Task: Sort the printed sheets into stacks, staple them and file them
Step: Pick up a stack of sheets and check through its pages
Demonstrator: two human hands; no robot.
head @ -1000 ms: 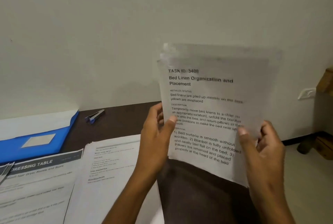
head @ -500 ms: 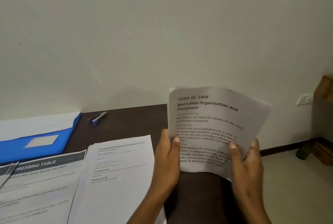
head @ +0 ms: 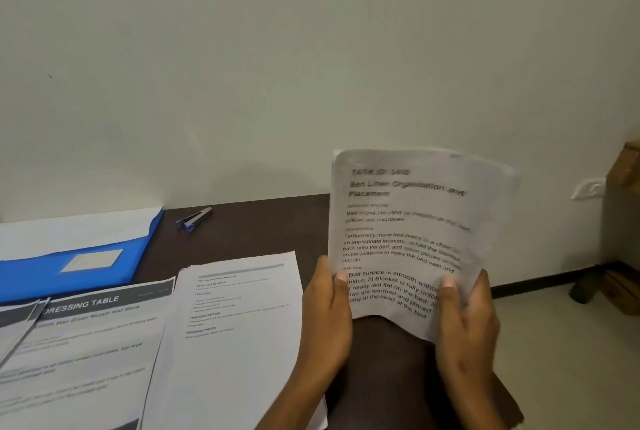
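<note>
A white printed sheaf headed "Bed Linen Organization" (head: 408, 239) is held upright above the dark bench (head: 242, 232), its lower corners pinched by the left hand (head: 327, 322) and right hand (head: 465, 329). Sorting appears partly done: two white printed stacks (head: 239, 325) lie flat; stapling with the small blue stapler (head: 194, 218) and filing in the blue folder (head: 69, 256) remain.

A dark brown table (head: 249, 232) stands against a pale wall. At its far left lies a blue folder (head: 104, 249) with a white label. A small stapler (head: 194, 218) lies just right of it, near the wall. Nearer, two stacks of printed sheets lie side by side: the left stack (head: 86, 353) headed "DRESSING TABLE", the right stack (head: 239, 325) beside it.
</note>
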